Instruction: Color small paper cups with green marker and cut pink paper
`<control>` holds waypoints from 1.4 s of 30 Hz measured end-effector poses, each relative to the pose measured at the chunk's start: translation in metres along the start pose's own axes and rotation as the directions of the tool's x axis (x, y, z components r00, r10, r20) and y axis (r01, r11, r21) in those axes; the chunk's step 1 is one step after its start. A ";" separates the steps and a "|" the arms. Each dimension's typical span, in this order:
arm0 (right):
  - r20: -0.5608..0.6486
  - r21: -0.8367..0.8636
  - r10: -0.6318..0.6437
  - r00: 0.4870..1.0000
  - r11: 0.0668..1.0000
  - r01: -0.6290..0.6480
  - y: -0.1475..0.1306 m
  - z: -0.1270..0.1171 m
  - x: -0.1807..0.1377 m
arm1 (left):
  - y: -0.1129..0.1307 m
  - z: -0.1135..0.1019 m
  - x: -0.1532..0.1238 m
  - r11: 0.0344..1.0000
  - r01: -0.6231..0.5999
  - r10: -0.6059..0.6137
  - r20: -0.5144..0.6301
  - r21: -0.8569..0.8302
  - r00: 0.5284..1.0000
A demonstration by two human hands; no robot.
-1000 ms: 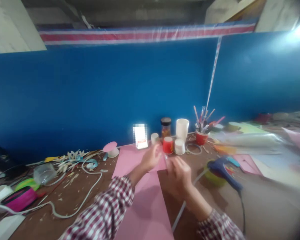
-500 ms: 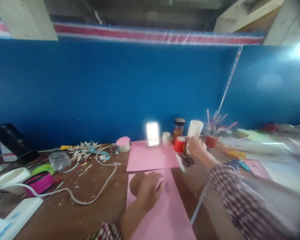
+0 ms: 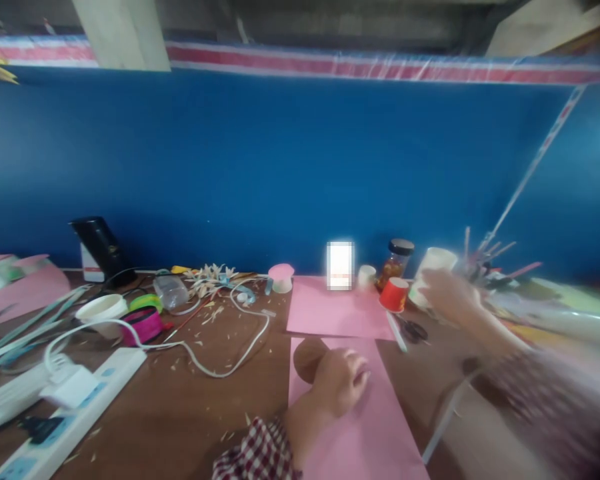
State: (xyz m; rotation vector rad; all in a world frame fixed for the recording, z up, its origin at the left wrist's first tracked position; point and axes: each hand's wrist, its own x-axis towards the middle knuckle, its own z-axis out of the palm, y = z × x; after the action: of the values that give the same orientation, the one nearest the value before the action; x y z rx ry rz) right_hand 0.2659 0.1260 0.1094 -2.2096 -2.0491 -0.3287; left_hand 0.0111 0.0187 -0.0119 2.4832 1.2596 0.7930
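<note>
A pink paper sheet point(image 3: 380, 433) lies on the table, with a round dark opening point(image 3: 310, 359) near its far left corner through which brown shows. My left hand point(image 3: 340, 381) rests on this sheet beside the opening, fingers curled in; their undersides are hidden. At the right, my right hand point(image 3: 447, 293) is smeared by motion in front of a tall white cup point(image 3: 437, 259) and partly covers it. I cannot make out whether it grips the cup. Close by are a red paper cup point(image 3: 394, 295), turned upside down, and dark-handled scissors point(image 3: 414, 330).
Behind lies another pink sheet point(image 3: 335, 310); a small white cup point(image 3: 367, 276) and a dark-lidded jar point(image 3: 396, 262) stand near it. A white cable point(image 3: 205, 370), a power strip point(image 3: 90, 407) and a magenta tape roll point(image 3: 144, 323) occupy the left. A blue wall point(image 3: 280, 153) bounds the back.
The view has swung left, so everything sits further right. My left hand's fingers are curled in more. My right hand is still by the white cup, now more blurred.
</note>
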 end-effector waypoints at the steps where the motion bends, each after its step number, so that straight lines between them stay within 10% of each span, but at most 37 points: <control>1: -0.033 0.011 -0.020 0.999 1.000 0.020 -0.006 -0.005 0.001 | -0.001 0.001 0.000 1.000 0.000 0.000 0.006 0.002 1.000; 9: -0.129 0.114 -0.218 0.967 0.966 0.233 -0.088 0.003 -0.002 | -0.005 0.008 0.000 1.000 0.003 -0.003 0.035 0.000 0.999; 15: -0.227 0.167 -0.223 0.948 0.950 0.264 -0.094 0.003 0.002 | 0.000 0.000 0.001 1.000 0.012 -0.013 0.034 0.009 0.999; 24: -0.156 0.261 -0.580 0.800 0.757 0.599 -0.135 0.037 -0.027 | -0.006 0.003 0.000 0.995 0.090 -0.088 -0.043 0.035 0.995; 31: -0.056 0.140 -0.356 0.933 0.922 0.360 -0.124 0.055 0.017 | -0.003 0.005 0.000 0.997 0.056 -0.053 -0.063 0.048 0.997; 42: -0.059 0.096 -0.215 0.975 0.971 0.220 -0.082 0.061 0.022 | -0.007 0.006 0.000 0.998 0.004 -0.001 -0.049 0.058 0.999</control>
State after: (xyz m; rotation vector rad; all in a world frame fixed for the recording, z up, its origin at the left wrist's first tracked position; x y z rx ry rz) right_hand 0.1910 0.1682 0.0503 -1.9049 -2.2329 -0.2859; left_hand 0.0101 0.0228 -0.0201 2.5216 1.3194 0.8326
